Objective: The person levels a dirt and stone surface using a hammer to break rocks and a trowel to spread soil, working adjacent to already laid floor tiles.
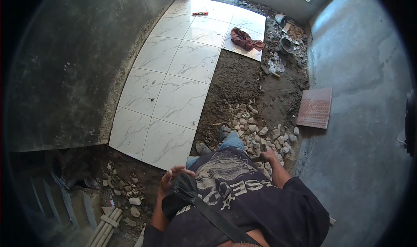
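Observation:
My left hand [172,177] is raised beside my torso, its fingers stretched out next to a black strap [186,187] that crosses my dark printed shirt [243,190]. I see nothing held in it. At my right side, my right hand [269,155] is low, above the broken stones [254,127], its fingers curled. Whatever it may hold is too dark and small to make out. In front of my sandalled feet [224,132], white marble-patterned tiles [176,101] cover the left part of the floor. A crumpled reddish-brown cloth [245,39] lies on the far right tile.
A red spirit level [200,14] lies on the far tiles. A patterned reddish tile [314,108] leans at the right wall. Buckets [286,46] and a plastic bag [276,63] lie on the dirt. Bound poles [105,227] and rubble are at lower left.

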`<state>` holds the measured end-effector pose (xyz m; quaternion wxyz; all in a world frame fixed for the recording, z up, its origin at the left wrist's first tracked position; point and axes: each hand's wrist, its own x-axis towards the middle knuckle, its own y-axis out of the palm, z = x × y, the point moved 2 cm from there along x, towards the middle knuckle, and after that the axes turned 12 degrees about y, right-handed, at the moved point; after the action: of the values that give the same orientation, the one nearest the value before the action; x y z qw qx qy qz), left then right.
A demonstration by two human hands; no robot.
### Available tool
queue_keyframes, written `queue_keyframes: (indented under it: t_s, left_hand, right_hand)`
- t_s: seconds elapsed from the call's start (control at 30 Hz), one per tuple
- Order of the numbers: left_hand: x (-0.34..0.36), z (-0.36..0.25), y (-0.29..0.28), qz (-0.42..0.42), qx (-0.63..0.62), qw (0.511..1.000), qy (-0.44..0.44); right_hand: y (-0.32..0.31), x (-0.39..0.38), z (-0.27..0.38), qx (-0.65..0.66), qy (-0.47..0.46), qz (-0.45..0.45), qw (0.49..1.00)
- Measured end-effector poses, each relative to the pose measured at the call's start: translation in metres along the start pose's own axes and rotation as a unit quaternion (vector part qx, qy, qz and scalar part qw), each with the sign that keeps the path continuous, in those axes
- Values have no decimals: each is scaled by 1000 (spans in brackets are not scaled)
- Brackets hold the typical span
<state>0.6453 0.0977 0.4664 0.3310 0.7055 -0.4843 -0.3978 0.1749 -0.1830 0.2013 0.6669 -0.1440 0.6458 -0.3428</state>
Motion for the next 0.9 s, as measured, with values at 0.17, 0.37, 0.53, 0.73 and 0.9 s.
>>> queue_keyframes:
  t_s: [0.17, 0.37, 0.53, 0.73, 0.9]
  left_hand:
    - [33, -50, 31, 82, 174, 975, 110]
    - [37, -107, 235, 595, 298, 727, 166]
    - [30, -96, 269, 680, 365, 606, 191]
    - [33, -100, 272, 714, 380, 576, 115]
    - [34, -99, 277, 699, 395, 581, 132]
  right_hand:
    - [0, -28, -2, 41, -59, -34, 997]
    - [-6, -49, 1, 2, 39, -29, 999]
    - [2, -48, 0, 88, 46, 4, 995]
    - [26, -30, -15, -45, -15, -18, 999]
    - [38, -14, -34, -90, -70, 5, 993]
